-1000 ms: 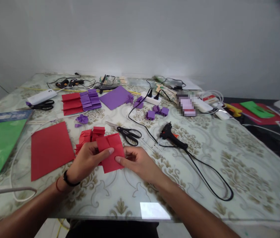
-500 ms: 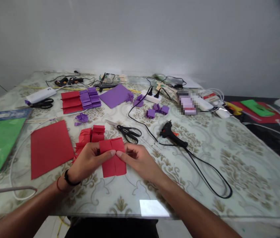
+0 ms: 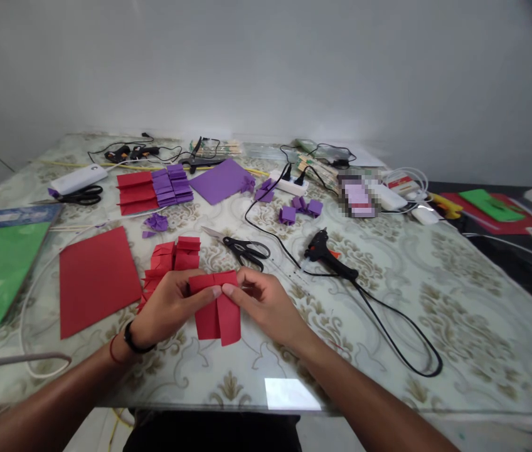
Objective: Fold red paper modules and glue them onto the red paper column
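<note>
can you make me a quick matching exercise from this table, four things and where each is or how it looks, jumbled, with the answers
Things
1. creased red paper
2. glue gun nearest the right hand
3. flat purple sheet
4. green pack

Places and looks
A. at the picture's left edge, with a blue band along its far end
B. toward the back, left of the white power strip
C. held by the left hand and the right hand together
D. black with an orange part

Right pairs: 1-C, 2-D, 3-B, 4-A
</note>
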Motion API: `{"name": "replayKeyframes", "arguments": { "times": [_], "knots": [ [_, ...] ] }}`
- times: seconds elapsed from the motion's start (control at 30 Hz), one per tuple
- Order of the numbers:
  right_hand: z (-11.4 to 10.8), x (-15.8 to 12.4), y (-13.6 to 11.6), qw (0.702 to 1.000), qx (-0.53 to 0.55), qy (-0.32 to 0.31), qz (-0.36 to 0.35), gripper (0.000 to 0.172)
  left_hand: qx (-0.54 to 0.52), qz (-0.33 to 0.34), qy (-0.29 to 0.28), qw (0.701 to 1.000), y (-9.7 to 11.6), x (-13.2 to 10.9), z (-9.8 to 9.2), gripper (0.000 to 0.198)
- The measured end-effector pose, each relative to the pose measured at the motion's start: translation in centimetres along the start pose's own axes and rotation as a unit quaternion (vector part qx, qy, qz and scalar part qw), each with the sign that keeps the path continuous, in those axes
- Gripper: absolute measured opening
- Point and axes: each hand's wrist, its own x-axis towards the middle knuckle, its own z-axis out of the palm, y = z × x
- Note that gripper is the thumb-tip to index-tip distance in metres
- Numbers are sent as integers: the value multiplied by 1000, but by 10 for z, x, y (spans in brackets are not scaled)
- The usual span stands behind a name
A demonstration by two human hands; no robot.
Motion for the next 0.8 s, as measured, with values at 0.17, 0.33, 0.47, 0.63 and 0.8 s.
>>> {"name": "replayKeyframes", "arguments": {
  "times": [0.17,0.33,0.47,0.63,0.8],
  "knots": [
    [0,0,0,1000,6,3,-3,49,1,5,-6,1000,0,0,1,32],
    [0,1,0,1000,0,6,-11,43,3,-7,-16,1000,0,0,1,34],
    [0,1,-1,1000,9,10,-11,30,12,5,-39,999,-2,-1,0,36],
    [1,0,0,1000,13,20,-16,31,21,5,-47,999,-4,-1,0,46],
    [-1,1,0,999,4,31,-23,28,33,-5,-43,999,-5,0,-2,47]
  ]
}}
